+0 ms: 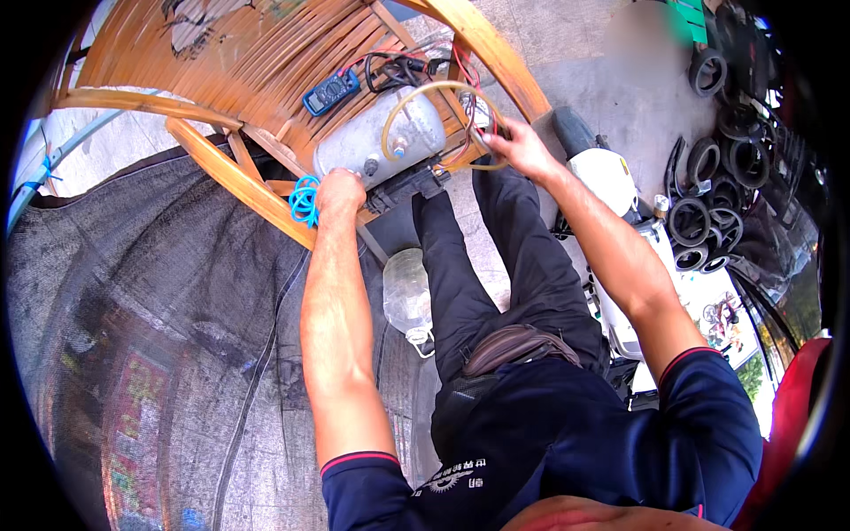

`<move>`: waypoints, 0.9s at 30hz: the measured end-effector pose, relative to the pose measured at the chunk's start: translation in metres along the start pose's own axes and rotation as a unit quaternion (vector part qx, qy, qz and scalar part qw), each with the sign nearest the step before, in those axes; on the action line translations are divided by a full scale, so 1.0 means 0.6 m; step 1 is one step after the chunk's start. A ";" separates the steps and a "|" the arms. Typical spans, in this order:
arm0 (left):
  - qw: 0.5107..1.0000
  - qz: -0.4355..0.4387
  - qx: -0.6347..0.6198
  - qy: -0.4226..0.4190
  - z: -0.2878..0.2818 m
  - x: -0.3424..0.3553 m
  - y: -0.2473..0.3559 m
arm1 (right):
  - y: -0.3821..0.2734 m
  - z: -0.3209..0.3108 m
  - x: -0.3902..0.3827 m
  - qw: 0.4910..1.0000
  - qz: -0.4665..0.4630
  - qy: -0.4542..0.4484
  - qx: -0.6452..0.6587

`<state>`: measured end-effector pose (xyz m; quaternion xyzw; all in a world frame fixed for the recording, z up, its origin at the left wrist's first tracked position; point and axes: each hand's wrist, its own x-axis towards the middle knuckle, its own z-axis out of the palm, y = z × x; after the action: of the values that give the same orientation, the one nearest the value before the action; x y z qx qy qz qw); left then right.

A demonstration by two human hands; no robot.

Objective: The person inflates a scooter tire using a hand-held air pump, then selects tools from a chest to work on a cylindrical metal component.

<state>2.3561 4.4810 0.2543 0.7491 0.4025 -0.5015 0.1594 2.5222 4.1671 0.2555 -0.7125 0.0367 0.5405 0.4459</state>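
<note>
A silver metal tank [372, 133] rests on a slatted wooden chair [168, 49]. My left hand [341, 190] is curled at the tank’s lower left end, its grip hidden, beside a coil of blue cord [302, 200]. My right hand [518, 150] is closed at the tank’s right, among thin wires and looped translucent yellow tubing [436, 86], apparently gripping them. A blue multimeter [331, 92] lies above the tank with cables [394, 71] beside it. Dark fittings [403, 188] run along the tank’s lower side.
A clear plastic jug [405, 292] stands by my legs. Dark mesh fabric [159, 336] spreads at left. A white object [598, 181] is beside my right forearm. Black tyres or rings [707, 75] crowd the paved ground [567, 35] at right. A blurred round patch is at the top right.
</note>
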 end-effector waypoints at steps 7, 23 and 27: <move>0.995 0.073 0.071 -0.006 0.060 -0.104 -0.011 | 0.043 0.036 -0.116 0.999 -0.028 -0.011 -0.011; 0.981 0.152 0.038 0.115 0.032 -0.630 -0.231 | 0.042 0.082 -0.408 0.963 -0.136 0.206 0.105; 0.969 0.198 0.071 0.130 0.056 -0.719 -0.309 | 0.114 0.146 -0.515 0.937 -0.259 0.217 -0.085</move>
<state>2.1193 4.3841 0.6493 0.8820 0.2271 -0.3853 0.1483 2.2936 4.0522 0.4610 -0.8323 -0.0997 0.2399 0.4896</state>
